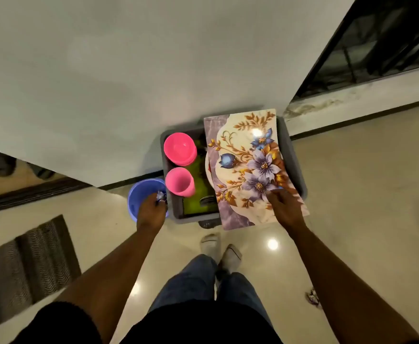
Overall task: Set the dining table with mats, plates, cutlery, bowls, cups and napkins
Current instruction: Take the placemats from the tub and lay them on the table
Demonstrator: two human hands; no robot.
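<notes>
A: Nearest first; what sits at 6 o'clock?

B: Jeans-clad legs [203, 281] and two pale shoes [222, 250] on the glossy tile floor [352, 207]; a dark ribbed doormat [27, 266] at 8 o'clock; a small crumpled item [312, 297] at 4 o'clock, too blurred to identify.

A: Hands?

B: Left hand [152, 211] just left of centre; fingers curled round a small crinkled wrapper [161, 196], held over the blue bowl [144, 198]; print on the wrapper unreadable. Right hand [286, 211] toward 3 o'clock of centre; fingers laid on the near part of the floral mat [250, 167], thumb side hidden, so whether it pinches or only presses I cannot tell.

A: Location of the mat?

B: Lying tilted across the right half of the grey tub [294, 157], near corner overhanging the rim; a white plate edge [207, 166] shows beneath it.

A: Remaining tub contents?

B: Left half: pink cups [180, 181] nearer, stacked pink bowls [180, 148] farther; green mat [201, 180] beneath; dark cutlery [207, 200] near the front, indistinct.

A: Beyond, at 12 o'clock?

B: White wall [153, 58]; dark railing [382, 45] at 2 o'clock. No legible writing anywhere.
</notes>
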